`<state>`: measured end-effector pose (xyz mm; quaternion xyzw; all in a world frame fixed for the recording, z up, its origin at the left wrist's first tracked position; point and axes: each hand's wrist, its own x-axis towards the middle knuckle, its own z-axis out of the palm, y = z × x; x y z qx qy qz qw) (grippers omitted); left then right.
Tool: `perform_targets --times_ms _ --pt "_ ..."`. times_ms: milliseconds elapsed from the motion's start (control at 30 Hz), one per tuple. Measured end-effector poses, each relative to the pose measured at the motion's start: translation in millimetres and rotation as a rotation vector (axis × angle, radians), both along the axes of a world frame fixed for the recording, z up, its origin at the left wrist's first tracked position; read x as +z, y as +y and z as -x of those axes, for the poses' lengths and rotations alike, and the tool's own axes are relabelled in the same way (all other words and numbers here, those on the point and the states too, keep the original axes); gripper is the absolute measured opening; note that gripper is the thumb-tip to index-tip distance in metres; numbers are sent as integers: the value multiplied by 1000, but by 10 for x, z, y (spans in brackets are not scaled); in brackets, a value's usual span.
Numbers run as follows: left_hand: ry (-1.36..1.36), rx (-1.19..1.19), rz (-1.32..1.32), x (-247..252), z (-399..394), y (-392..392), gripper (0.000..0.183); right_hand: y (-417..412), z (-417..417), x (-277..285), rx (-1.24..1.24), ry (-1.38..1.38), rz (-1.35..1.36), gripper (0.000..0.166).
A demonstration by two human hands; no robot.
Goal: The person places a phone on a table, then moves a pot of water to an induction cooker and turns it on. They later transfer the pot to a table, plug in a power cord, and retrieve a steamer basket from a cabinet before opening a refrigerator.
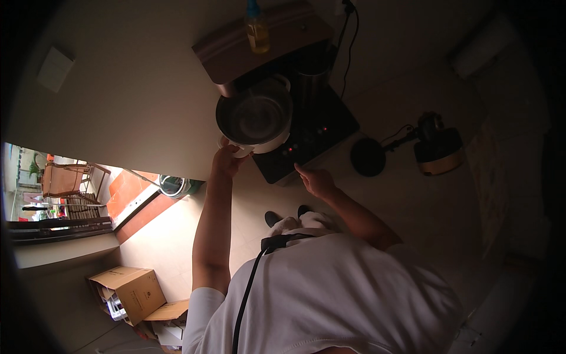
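A white two-handled pot (269,146) without a lid sits at the left part of a black cooktop (283,166). Its dark inside (254,116) has a pale, cloudy patch, and I cannot tell what is in it. My left hand (227,159) grips the pot's near handle. My right hand (316,182) hangs just off the cooktop's front edge, holding nothing, with one digit reaching toward the panel. Two red lights (290,149) glow on the panel. Behind the pot, a dark cylindrical vessel (313,82) is hard to make out in shadow.
A brown-topped appliance (261,57) carries a bottle of yellow liquid (258,37) with a blue top. Black cords (351,48) run down the wall. A round-based stand (368,157) is at right. Cardboard boxes (140,294) lie at lower left, near a bright doorway with a bucket (173,186).
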<state>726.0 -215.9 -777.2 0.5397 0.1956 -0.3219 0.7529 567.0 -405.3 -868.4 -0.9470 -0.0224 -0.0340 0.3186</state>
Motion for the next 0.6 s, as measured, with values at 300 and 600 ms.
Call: perform_targets --times_ms 300,600 --pt "23 -5 18 5 -6 11 49 5 3 -42 -3 -8 -18 34" --pt "-14 -15 35 8 4 8 49 3 3 -32 -5 -12 -30 33"
